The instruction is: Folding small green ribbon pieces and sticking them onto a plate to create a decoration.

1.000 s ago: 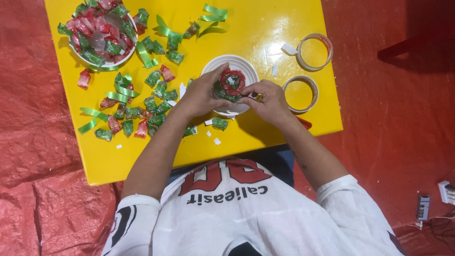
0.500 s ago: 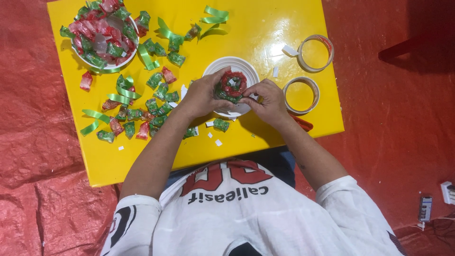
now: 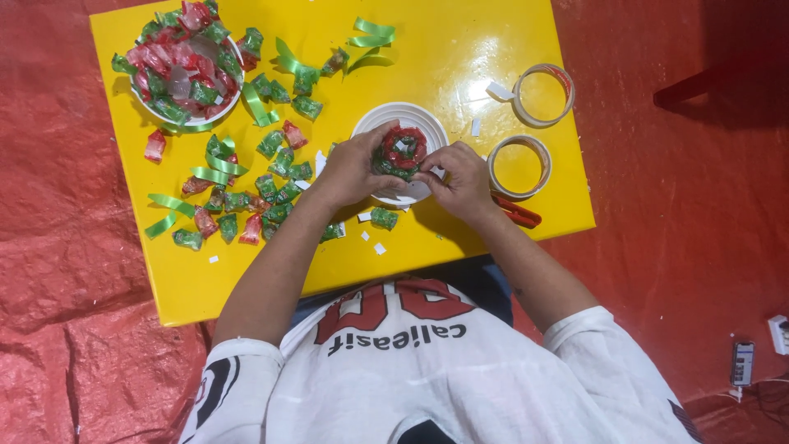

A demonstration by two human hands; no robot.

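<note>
On a yellow table (image 3: 460, 49) a white paper plate (image 3: 374, 122) carries a ring of red and green wrapped candies (image 3: 401, 153). My left hand (image 3: 353, 168) grips the ring's left side, fingers curled over the candies. My right hand (image 3: 462, 179) pinches the ring's lower right edge. Both hands cover the plate's near half. One green wrapped candy (image 3: 383, 218) lies on the table just below my hands.
A white bowl of red and green candies (image 3: 185, 70) stands at the far left. Loose candies and green ribbon strips (image 3: 246, 193) lie left of the plate. Two tape rolls (image 3: 542, 94) (image 3: 519, 166) and red-handled scissors (image 3: 516, 214) sit right. Red sheeting (image 3: 682, 205) covers the floor.
Both hands have shifted slightly around the candy ring on the plate, the right hand's fingers closing in on its lower edge. The rest of the table is as before.
</note>
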